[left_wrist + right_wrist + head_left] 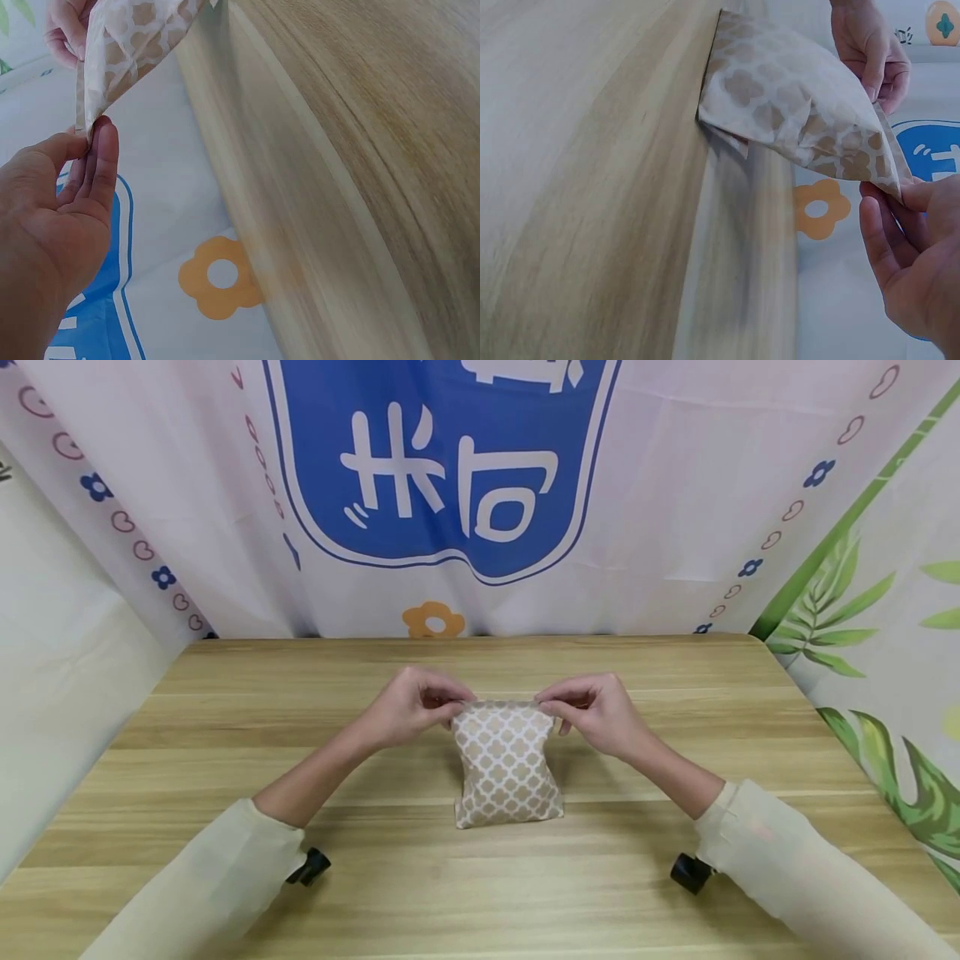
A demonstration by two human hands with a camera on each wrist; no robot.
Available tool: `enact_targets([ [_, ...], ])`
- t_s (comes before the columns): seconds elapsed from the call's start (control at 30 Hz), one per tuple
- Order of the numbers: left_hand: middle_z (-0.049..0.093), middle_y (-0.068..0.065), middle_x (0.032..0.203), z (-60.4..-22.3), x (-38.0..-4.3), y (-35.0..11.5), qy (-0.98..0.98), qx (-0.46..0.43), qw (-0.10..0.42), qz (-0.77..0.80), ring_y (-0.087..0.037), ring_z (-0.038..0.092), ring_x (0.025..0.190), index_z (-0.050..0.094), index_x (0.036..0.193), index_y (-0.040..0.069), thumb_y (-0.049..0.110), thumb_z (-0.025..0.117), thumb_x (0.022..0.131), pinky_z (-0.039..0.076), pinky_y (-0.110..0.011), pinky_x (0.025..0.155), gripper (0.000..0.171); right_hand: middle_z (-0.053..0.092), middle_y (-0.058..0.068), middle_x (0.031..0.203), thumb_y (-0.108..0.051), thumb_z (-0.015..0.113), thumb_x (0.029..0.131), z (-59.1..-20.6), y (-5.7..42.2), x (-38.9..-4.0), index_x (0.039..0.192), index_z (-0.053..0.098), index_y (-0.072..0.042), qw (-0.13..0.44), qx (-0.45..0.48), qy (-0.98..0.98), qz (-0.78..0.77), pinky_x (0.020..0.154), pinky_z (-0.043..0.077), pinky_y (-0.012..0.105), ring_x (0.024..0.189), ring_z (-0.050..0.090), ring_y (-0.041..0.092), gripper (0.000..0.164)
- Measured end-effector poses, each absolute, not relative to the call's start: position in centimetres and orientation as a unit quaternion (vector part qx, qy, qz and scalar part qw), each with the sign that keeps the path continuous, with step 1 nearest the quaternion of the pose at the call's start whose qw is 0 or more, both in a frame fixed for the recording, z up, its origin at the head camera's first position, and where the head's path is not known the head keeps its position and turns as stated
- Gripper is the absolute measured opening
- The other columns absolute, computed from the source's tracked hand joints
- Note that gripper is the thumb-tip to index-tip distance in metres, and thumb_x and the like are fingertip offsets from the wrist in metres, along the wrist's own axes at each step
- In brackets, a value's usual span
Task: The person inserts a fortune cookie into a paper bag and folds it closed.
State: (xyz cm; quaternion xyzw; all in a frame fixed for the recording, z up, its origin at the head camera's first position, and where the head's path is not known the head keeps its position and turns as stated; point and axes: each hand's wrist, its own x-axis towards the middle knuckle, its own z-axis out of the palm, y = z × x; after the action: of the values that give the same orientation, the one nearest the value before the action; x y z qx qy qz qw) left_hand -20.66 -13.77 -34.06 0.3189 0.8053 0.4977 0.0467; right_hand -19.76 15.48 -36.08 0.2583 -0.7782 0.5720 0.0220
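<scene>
A beige paper bag (pixel 506 768) with a white lattice pattern stands at the middle of the wooden table, its top edge flattened and its body bulging. My left hand (pixel 412 706) pinches the top left corner between thumb and fingers. At the opposite top corner, my right hand (pixel 596 714) pinches the same edge. From the left wrist view, the left thumb and fingertips meet on the corner of the bag (pixel 131 49). The right wrist view has the bag (pixel 780 97) slanting up from the table, with a folded strip along its top. What the bag contains is hidden.
The wooden table (pixel 360 893) reaches back to a white curtain (pixel 645 568) with a blue printed panel. A leaf-patterned cloth (pixel 885 610) hangs along the right side. Black wrist cameras (pixel 690 872) sit under the sleeves, close to the tabletop.
</scene>
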Motion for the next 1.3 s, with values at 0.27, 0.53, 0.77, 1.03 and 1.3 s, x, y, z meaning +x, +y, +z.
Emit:
enact_targets([
  [0.27, 0.075, -0.025, 0.103, -35.3, -21.3, -14.0, 0.807, 0.318, 0.076, 0.492, -0.019, 0.072, 0.075, 0.075, 0.104, -0.012, -0.014, 0.067, 0.093, 0.063, -0.043, 0.068, 0.014, 0.077, 0.021, 0.095, 0.005, 0.075, 0.092, -36.9, 15.5, -20.2, 0.098, 0.079, 0.007, -0.018, 0.231, -0.797, 0.557, 0.058, 0.061, 0.037, 0.061, 0.068, 0.038, 0.008],
  [0.53, 0.074, -0.028, 0.106, -36.5, -21.8, -14.2, 0.799, 0.311, 0.104, 0.505, -0.017, 0.071, 0.073, 0.073, 0.108, -0.015, -0.014, 0.066, 0.093, 0.062, -0.031, 0.066, 0.016, 0.077, 0.022, 0.100, 0.004, 0.073, 0.094, -37.3, 15.6, -20.6, 0.103, 0.078, 0.008, -0.076, 0.204, -0.801, 0.558, 0.063, 0.063, 0.036, 0.065, 0.071, 0.028, 0.012],
  [0.77, 0.074, -0.028, 0.109, -37.5, -22.2, -14.4, 0.797, 0.298, 0.134, 0.508, -0.019, 0.071, 0.072, 0.073, 0.111, -0.015, -0.014, 0.065, 0.094, 0.063, -0.035, 0.067, 0.018, 0.077, 0.020, 0.099, 0.005, 0.073, 0.093, -38.3, 15.5, -21.0, 0.101, 0.078, 0.007, -0.095, 0.199, -0.809, 0.544, 0.060, 0.062, 0.034, 0.065, 0.070, 0.030, 0.010],
  [1.03, 0.074, -0.029, 0.106, -38.5, -22.5, -14.4, 0.796, 0.297, 0.143, 0.508, -0.019, 0.070, 0.068, 0.072, 0.110, -0.016, -0.016, 0.065, 0.093, 0.062, -0.031, 0.065, 0.018, 0.077, 0.021, 0.093, 0.006, 0.074, 0.092, -39.3, 15.3, -21.4, 0.098, 0.078, 0.009, -0.096, 0.209, -0.811, 0.539, 0.056, 0.060, 0.032, 0.059, 0.068, 0.025, 0.008],
  [1.3, 0.073, -0.030, 0.107, -38.9, -22.7, -14.4, 0.794, 0.299, 0.148, 0.508, -0.025, 0.071, 0.069, 0.071, 0.110, -0.018, -0.016, 0.065, 0.093, 0.062, -0.030, 0.065, 0.018, 0.076, 0.024, 0.092, 0.007, 0.074, 0.092, -39.5, 15.3, -21.4, 0.098, 0.078, 0.010, -0.096, 0.205, -0.808, 0.544, 0.056, 0.060, 0.031, 0.059, 0.068, 0.023, 0.009],
])
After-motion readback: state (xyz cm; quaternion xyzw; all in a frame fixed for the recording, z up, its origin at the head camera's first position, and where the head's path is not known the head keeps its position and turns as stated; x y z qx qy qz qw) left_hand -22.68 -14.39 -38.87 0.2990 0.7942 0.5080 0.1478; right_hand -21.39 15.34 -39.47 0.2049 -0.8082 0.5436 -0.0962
